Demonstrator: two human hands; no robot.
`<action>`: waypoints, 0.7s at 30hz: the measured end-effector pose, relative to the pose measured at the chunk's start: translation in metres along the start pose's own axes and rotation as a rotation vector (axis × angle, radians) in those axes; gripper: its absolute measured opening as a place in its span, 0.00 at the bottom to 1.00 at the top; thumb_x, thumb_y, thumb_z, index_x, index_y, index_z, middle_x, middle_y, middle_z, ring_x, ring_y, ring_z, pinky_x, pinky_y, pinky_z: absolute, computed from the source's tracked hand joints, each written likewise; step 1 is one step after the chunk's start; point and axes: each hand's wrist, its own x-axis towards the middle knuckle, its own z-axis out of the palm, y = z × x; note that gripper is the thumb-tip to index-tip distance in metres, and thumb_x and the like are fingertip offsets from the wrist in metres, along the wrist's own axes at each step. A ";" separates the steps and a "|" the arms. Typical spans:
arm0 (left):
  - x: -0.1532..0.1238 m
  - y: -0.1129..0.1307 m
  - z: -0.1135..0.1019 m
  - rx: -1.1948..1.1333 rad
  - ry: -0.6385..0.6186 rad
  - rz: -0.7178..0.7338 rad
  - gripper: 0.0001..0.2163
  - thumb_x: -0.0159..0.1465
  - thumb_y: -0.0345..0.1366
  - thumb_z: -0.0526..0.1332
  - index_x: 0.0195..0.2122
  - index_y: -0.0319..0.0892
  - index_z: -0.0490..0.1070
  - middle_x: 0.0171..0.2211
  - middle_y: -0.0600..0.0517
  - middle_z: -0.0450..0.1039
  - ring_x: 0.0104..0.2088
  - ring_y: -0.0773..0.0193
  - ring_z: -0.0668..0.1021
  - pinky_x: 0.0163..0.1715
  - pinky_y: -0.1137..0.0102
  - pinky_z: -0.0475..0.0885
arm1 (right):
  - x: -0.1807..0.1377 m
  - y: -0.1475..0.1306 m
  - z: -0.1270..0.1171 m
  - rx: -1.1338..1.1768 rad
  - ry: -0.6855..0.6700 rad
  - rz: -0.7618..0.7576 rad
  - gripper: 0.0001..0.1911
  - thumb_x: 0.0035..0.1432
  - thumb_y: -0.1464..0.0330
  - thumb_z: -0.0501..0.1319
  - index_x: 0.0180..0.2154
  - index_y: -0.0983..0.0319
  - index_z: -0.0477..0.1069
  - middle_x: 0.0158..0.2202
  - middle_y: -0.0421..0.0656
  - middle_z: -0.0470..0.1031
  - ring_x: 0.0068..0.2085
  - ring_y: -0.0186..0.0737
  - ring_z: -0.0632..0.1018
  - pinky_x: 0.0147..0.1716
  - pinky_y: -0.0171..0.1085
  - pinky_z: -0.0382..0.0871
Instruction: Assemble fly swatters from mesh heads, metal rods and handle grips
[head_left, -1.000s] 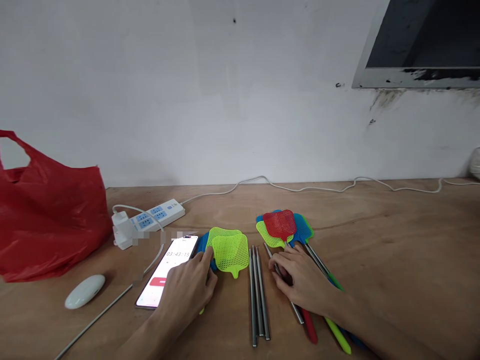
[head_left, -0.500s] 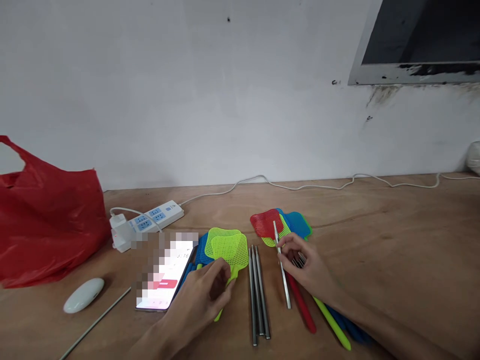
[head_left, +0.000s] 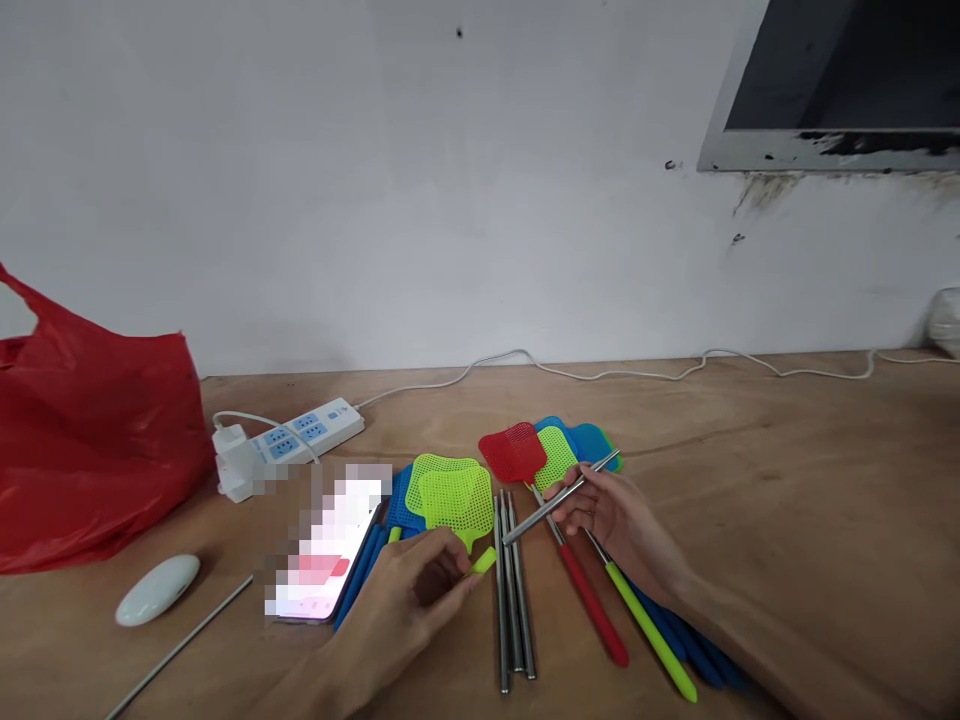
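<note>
R hand (head_left: 611, 515) grips steel rod (head_left: 559, 498), tilted above table (head_left: 787, 500). L hand (head_left: 409, 590) pinches green swatter head (head_left: 450, 497) stub, beside loose rods (head_left: 512, 600).

Bag (head_left: 90, 450) far left on table (head_left: 787, 480), power strip (head_left: 289, 445) behind phone (head_left: 330, 555), rods (head_left: 514, 600) between 2 swatter piles

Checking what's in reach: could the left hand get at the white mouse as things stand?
Probably yes. The left hand pinches a green handle, so it is not free, but only the phone lies between it and the mouse, flat on the table.
</note>
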 end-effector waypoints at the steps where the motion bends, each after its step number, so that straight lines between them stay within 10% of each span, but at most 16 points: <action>1: 0.000 0.001 0.000 0.002 0.005 0.008 0.06 0.67 0.36 0.60 0.32 0.44 0.69 0.28 0.56 0.74 0.26 0.68 0.74 0.26 0.75 0.68 | -0.001 0.001 0.000 -0.001 -0.021 0.007 0.15 0.54 0.56 0.69 0.31 0.62 0.75 0.32 0.46 0.82 0.31 0.39 0.80 0.30 0.34 0.74; 21: -0.001 0.008 -0.004 -0.019 0.069 0.049 0.06 0.67 0.36 0.62 0.32 0.45 0.69 0.30 0.56 0.75 0.30 0.66 0.77 0.31 0.74 0.70 | -0.012 0.008 0.011 -0.038 -0.143 0.087 0.13 0.54 0.61 0.72 0.35 0.61 0.72 0.37 0.45 0.84 0.32 0.38 0.83 0.32 0.34 0.75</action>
